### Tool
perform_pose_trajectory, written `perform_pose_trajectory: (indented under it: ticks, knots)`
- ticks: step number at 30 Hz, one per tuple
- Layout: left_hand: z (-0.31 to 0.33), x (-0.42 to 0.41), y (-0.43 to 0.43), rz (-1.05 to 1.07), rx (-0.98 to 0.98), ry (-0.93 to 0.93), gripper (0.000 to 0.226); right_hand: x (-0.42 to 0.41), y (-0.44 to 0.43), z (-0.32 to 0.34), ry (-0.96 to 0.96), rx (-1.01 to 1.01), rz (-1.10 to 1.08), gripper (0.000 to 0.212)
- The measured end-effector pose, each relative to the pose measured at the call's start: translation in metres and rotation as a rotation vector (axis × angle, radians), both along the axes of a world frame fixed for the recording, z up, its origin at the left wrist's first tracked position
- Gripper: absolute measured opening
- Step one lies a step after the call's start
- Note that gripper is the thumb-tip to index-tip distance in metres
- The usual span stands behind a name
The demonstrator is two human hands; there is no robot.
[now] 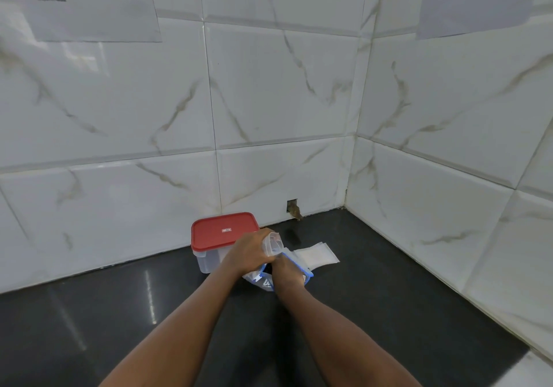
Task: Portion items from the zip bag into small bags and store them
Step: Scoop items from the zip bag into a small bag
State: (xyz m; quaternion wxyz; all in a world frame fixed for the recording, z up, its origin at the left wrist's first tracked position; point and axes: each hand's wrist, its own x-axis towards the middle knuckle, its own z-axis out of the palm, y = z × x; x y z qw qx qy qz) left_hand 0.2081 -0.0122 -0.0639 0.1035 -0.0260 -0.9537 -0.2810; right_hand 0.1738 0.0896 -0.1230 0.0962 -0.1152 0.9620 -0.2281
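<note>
On the tabletop (pixel 119 311), your left hand (pixel 247 252) grips a clear cup (pixel 271 244) over the zip bag (pixel 264 282); your right hand (pixel 287 276) is at its mouth, and you cannot tell its grip.

My left hand (pixel 248 252) grips a small clear plastic piece (pixel 271 244) (cup or bag, I cannot tell), tilted over the blue-edged zip bag (pixel 300 267). My right hand (pixel 288 273) is at the bag's mouth, fingers hidden. Flat small bags (pixel 317 256) lie just beside it on the black counter (pixel 119 311) — a red-lidded container (pixel 224 231) stands behind my left hand.
</note>
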Motion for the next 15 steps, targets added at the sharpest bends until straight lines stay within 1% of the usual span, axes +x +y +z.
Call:
perform_pose_trajectory:
  ticks: [2,4,5,7,8,10,11,13,15]
  knots:
    - [0.000,-0.001,-0.004,-0.019,-0.014,-0.016,0.053,0.000,0.000,-0.004,0.061,-0.008,0.006,0.023]
    - [-0.001,-0.002,-0.006,-0.021,-0.025,-0.019,0.055,0.004,0.004,-0.001,0.047,0.017,0.020,0.020]
    - [-0.001,-0.003,-0.007,-0.020,-0.025,-0.016,0.056,-0.001,0.004,0.000,0.049,0.027,0.055,0.023]
    - [0.000,-0.005,-0.008,-0.022,-0.011,-0.008,0.058,-0.010,0.002,-0.003,0.054,-0.023,0.099,0.034]
    - [0.000,-0.006,-0.009,-0.027,-0.004,-0.002,0.058,-0.012,0.001,-0.005,0.048,-0.007,0.094,0.035]
    - [-0.001,-0.009,-0.009,-0.042,0.002,0.001,0.058,-0.015,0.000,-0.005,0.079,0.105,0.117,0.035]
    - [-0.001,-0.011,-0.009,-0.048,0.010,0.004,0.057,-0.012,0.000,-0.004,0.083,0.079,0.130,0.037]
    - [-0.002,-0.014,-0.009,-0.051,0.031,0.015,0.055,-0.010,-0.002,-0.001,0.067,0.077,0.106,0.040]
    - [-0.002,-0.017,-0.010,-0.052,0.028,0.021,0.054,-0.010,-0.004,0.002,0.018,0.023,0.021,0.044]
